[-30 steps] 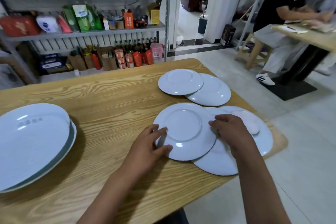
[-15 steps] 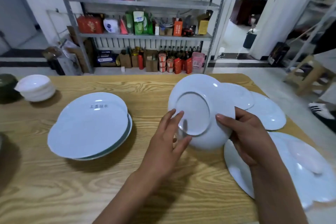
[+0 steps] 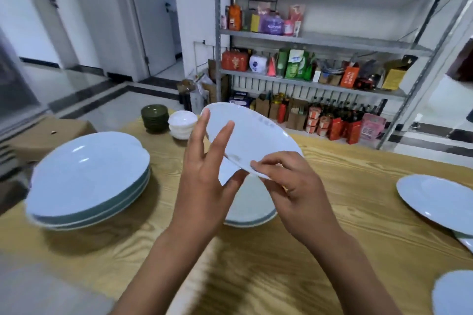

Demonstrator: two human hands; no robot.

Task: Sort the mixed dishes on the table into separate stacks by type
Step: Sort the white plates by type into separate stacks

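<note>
A white plate (image 3: 252, 139) is held tilted, face up, above the wooden table (image 3: 320, 250). My right hand (image 3: 294, 186) pinches its near rim. My left hand (image 3: 207, 169) supports its left edge with straight fingers. Right below it lies a smaller stack of plates with a grey-green rim (image 3: 252, 215), partly hidden by my hands. A stack of large shallow plates (image 3: 87, 176) sits to the left. At the far end stand a stack of dark green bowls (image 3: 154, 117) and a stack of small white bowls (image 3: 183, 124).
More white plates lie at the right edge (image 3: 435, 202) and at the bottom right corner (image 3: 453, 294). A metal shelf rack (image 3: 320, 69) full of boxes and bottles stands beyond the table. A cardboard box (image 3: 48, 133) sits left of the table.
The plate has been lifted from the right of the table, turned from upside down to face up, and carried left over the smaller stack. My view has swung left.
</note>
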